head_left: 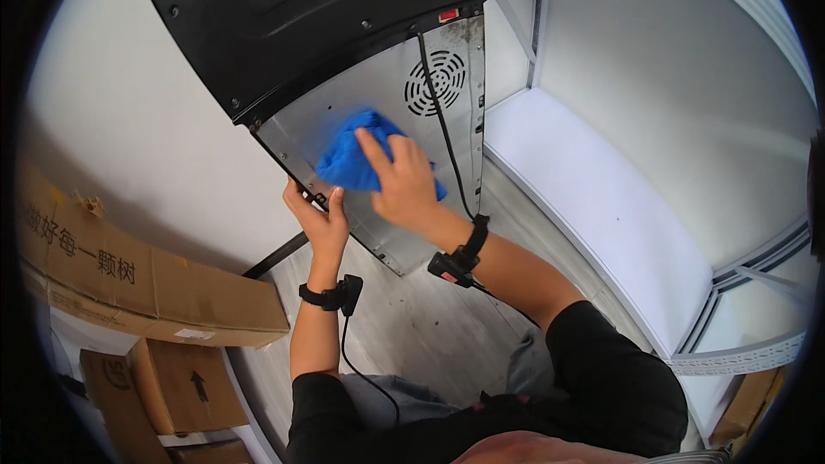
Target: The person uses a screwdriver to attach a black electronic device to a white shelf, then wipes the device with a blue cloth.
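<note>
A tall appliance stands before me, with a black upper back panel (pixel 318 26) and a bare grey metal panel (pixel 378 236) below it. My right hand (pixel 402 174) presses a bunched blue cloth (pixel 348 155) flat against the metal panel, its fingers over the cloth. At the panel's lower left edge, my left hand (pixel 320 216) grips the appliance's edge, thumb on the face and fingers around the side. A round vent grille (pixel 435 83) and a hanging black power cord (pixel 443 125) are right of the cloth. A red switch (pixel 449 15) sits above the grille.
Cardboard boxes (pixel 189 292) are stacked along the left wall. On the right stands a white shelf unit (pixel 601 198) with metal framing. Grey wood-look floor (pixel 421 318) lies below the appliance. Straps on both my wrists carry small black devices with cables.
</note>
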### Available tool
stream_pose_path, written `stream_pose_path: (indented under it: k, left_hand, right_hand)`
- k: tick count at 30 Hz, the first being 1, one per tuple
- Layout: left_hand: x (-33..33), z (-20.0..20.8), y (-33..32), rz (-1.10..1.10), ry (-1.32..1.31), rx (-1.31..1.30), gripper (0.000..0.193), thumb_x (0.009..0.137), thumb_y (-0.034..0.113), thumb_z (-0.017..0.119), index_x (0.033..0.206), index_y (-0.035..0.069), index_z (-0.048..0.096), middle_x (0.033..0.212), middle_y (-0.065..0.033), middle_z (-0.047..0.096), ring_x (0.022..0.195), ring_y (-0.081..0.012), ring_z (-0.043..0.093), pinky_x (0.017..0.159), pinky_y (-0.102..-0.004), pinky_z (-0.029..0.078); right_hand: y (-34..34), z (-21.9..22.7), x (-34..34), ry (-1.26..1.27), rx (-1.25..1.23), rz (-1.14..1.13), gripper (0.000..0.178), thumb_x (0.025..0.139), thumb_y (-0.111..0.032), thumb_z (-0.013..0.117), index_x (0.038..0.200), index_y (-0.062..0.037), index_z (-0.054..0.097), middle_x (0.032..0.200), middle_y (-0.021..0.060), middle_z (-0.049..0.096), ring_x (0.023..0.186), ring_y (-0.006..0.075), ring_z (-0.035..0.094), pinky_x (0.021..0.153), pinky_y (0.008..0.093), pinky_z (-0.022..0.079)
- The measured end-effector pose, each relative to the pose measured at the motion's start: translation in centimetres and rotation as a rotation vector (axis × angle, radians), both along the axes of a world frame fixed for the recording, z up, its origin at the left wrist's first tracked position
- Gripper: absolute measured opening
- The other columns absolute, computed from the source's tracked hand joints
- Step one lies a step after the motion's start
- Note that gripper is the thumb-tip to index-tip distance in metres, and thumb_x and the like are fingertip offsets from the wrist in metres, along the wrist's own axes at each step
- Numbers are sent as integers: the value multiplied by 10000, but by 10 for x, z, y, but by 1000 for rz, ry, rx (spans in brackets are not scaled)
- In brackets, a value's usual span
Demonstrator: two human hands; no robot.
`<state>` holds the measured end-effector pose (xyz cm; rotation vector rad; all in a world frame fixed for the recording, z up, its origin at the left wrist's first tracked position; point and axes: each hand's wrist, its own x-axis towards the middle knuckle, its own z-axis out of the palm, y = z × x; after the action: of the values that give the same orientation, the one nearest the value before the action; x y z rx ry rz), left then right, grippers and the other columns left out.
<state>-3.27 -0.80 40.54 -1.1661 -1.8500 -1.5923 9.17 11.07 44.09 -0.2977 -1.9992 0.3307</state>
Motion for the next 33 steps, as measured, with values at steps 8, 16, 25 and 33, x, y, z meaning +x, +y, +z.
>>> stream_pose_path:
  k: [8, 16, 25, 33]
  left_hand:
    - [1, -1, -10, 7, -23, -96, 645, 868, 185, 680, 1356, 1, 299, 1264, -146, 408, 1124, -236, 463, 918, -353, 435]
    - [5, 2, -4, 8, -42, -92, 616, 876, 177, 650, 1352, -6, 306, 1257, -157, 375, 1119, -262, 443, 909, -361, 431]
    - [1, 0, -9, -25, -97, -99, 617, 874, 173, 650, 1342, -8, 292, 1243, -145, 380, 1116, -248, 437, 915, -371, 413]
    - [3, -1, -10, 20, -42, -119, 618, 895, 196, 648, 1346, 4, 273, 1237, -140, 405, 1100, -221, 464, 928, -365, 425]
  right_hand:
    - [38, 88, 54, 607, 115, 141, 774, 582, 20, 639, 1321, 13, 409, 1233, 214, 502, 1063, 394, 518, 933, 442, 427]
    - [137, 45, 68, 255, -194, -181, 690, 705, -85, 747, 1330, -83, 453, 1059, 178, 501, 983, 379, 529, 846, 421, 456]
    - [139, 40, 53, 284, -36, -196, 622, 631, -1, 614, 1238, -135, 587, 983, 154, 503, 920, 365, 536, 772, 419, 478]
    - [144, 64, 56, 269, 18, -189, 635, 621, 7, 631, 1237, -138, 592, 984, 146, 529, 930, 353, 552, 785, 416, 494]
